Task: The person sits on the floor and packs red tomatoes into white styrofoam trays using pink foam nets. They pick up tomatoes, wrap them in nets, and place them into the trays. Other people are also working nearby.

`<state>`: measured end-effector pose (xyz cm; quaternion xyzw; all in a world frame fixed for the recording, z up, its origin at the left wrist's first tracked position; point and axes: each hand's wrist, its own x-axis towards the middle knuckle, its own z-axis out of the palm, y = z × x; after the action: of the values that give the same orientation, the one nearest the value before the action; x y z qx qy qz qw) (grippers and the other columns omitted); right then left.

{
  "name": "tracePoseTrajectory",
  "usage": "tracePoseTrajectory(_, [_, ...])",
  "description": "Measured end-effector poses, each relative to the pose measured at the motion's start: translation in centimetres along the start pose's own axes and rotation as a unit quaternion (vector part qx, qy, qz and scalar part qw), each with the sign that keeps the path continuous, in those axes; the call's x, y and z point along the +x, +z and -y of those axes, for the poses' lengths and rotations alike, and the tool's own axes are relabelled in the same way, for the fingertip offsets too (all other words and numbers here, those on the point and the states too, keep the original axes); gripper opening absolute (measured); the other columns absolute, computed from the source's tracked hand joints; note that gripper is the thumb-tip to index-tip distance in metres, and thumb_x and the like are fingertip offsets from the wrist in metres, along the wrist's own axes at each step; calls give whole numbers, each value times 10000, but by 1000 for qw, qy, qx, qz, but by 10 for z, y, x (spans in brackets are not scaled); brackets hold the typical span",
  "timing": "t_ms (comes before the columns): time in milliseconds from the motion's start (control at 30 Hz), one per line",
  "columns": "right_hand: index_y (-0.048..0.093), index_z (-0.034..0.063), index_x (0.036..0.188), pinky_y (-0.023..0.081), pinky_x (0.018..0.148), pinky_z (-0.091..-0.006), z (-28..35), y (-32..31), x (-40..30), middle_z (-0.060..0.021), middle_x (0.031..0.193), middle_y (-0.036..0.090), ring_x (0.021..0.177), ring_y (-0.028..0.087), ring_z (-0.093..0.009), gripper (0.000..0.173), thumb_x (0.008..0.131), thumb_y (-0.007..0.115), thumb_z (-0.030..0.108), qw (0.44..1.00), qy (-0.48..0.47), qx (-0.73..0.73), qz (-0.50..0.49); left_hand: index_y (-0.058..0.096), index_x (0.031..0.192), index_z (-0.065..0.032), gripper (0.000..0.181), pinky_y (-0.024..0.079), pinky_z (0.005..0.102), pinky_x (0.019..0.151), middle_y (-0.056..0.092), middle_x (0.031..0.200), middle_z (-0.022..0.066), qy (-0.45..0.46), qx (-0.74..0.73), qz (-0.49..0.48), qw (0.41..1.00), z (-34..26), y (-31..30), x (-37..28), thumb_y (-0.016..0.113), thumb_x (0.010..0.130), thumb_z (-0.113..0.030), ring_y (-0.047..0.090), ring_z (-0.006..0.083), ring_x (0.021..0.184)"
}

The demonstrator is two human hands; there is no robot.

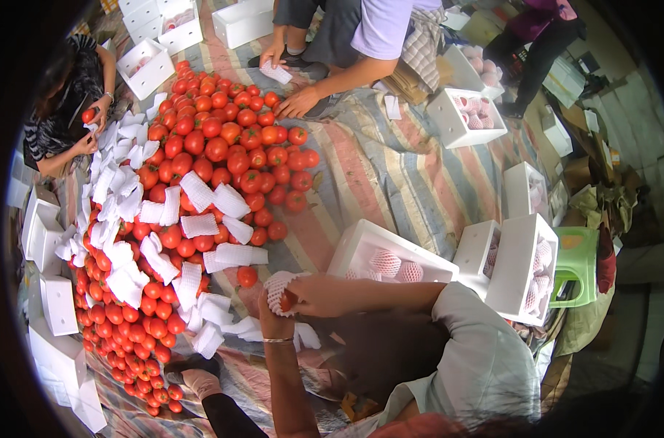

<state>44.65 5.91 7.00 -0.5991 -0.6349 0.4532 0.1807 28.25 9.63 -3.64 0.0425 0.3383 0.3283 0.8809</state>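
Note:
Both hands are together at the lower middle. My left hand point(276, 320), with a bracelet at the wrist, holds a red tomato point(288, 301) partly wrapped in a white foam net sleeve point(277, 284). From the right, my right hand point(312, 295) has its fingers on the same tomato and net. A loose tomato point(247, 276) lies just beyond them. To the left spreads a large pile of tomatoes point(217, 148), with many flat foam net sleeves point(236, 256) scattered over it. An open white foam box point(397, 246) with netted tomatoes stands behind my right forearm.
A co-worker at the top holds a foam sleeve point(276, 71) and reaches to the pile; another at the left holds a tomato point(89, 115). Several white foam boxes point(58, 315) line the left, more stand right beside a green plastic stool point(575, 263). A striped tarpaulin point(364, 164) covers the ground.

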Motion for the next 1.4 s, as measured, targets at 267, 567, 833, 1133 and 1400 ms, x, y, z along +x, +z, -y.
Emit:
tracePoseTrajectory(267, [486,5,1231,424,931,-429,8,-42,1,-178,1191,529,1088,527,-356,581,785,685,320,926,-155,-90,-332,529,1119,-51,308,522,291,731,601,1029,49,110,104,-57,987,-8,65,23,476,950,-303,603,167,909])
tracePoseTrajectory(567, [417,1,1311,430,929,-422,-44,-39,-9,-204,1183,537,1100,526,-352,768,691,725,334,998,13,3,-63,602,900,9,164,445,212,582,600,776,20,228,419,-88,874,25,77,28,559,920,-148,548,71,677])
tracePoseTrajectory(833, [484,52,1215,461,863,-426,-51,-38,-20,-182,1104,571,997,581,-342,708,644,756,370,989,18,26,-144,608,988,36,213,460,253,655,610,870,55,266,491,-17,830,29,82,21,563,911,-158,557,111,749])
tracePoseTrajectory(1133, [593,6,1082,488,789,-383,-40,-44,-40,-197,951,630,908,620,-335,584,671,757,386,967,-3,113,-228,572,1116,46,287,467,272,737,607,1026,83,212,505,55,835,21,93,4,520,927,-163,582,146,880])
tracePoseTrajectory(1400, [588,-27,1111,497,755,-312,-29,-50,-110,-110,956,650,835,618,-166,562,723,742,349,874,93,390,-274,577,1139,-21,273,498,261,670,634,996,72,229,398,-113,881,4,63,-49,489,949,-196,620,155,877])
